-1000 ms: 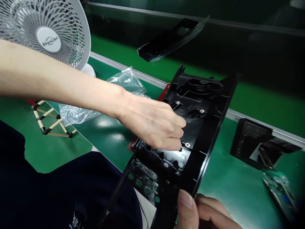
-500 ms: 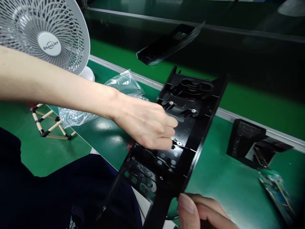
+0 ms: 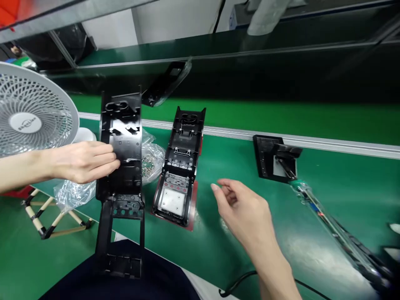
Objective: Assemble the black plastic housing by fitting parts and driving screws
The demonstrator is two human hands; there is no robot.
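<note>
My left hand (image 3: 81,161) grips the left edge of a long black plastic housing panel (image 3: 121,166) and holds it upright above my lap, its ribbed inner side facing me. My right hand (image 3: 242,210) hovers over the green bench with fingers loosely apart and nothing in it. To its left, a second black housing (image 3: 181,162) lies flat on a red mat (image 3: 191,208), showing a pale rectangular pad near its lower end.
A white desk fan (image 3: 29,118) stands at the far left. Clear plastic bags (image 3: 73,192) and a small wooden frame (image 3: 40,216) lie beneath it. A black fixture (image 3: 275,160) sits right of centre. A screwdriver-like tool (image 3: 328,223) lies at the right. Another bagged panel (image 3: 165,85) rests on the conveyor.
My right hand has let go of the panel's lower end and moved out to the right. The panel now stands upright in my left hand alone. The view has lifted, revealing the second housing.
</note>
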